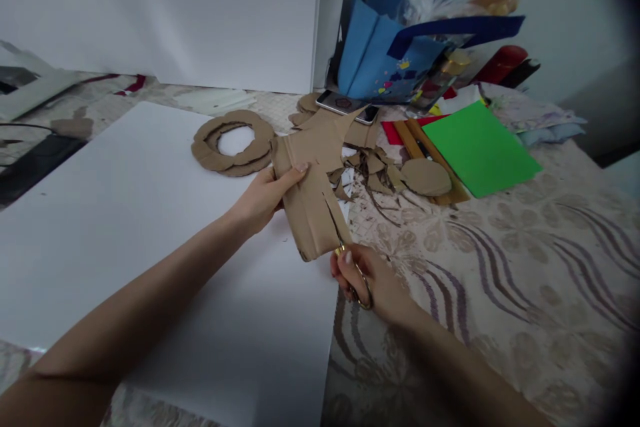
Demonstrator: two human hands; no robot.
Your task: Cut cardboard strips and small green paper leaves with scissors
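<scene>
My left hand (273, 193) is closed on a brown piece of cardboard (313, 213), thumb on top and fingers underneath. The piece is held over the right edge of a white board (240, 320). A dark slit runs along its right side from the lower edge. My right hand (363, 277) grips scissors (367, 300) with gold-coloured handles, their blades at the lower end of that slit. Most of the blades is hidden by the cardboard and my fingers. Wavy-edged cardboard rings (260, 140) lie on the board beyond my left hand.
Cardboard scraps (375, 170) and an oval cardboard piece (427, 177) lie right of the board. Green sheets (480, 150) are farther right. Two phones (337, 102) rest near a blue bag (370, 47). A patterned cloth (500, 267) covers the surface; a white panel (200, 13) stands behind.
</scene>
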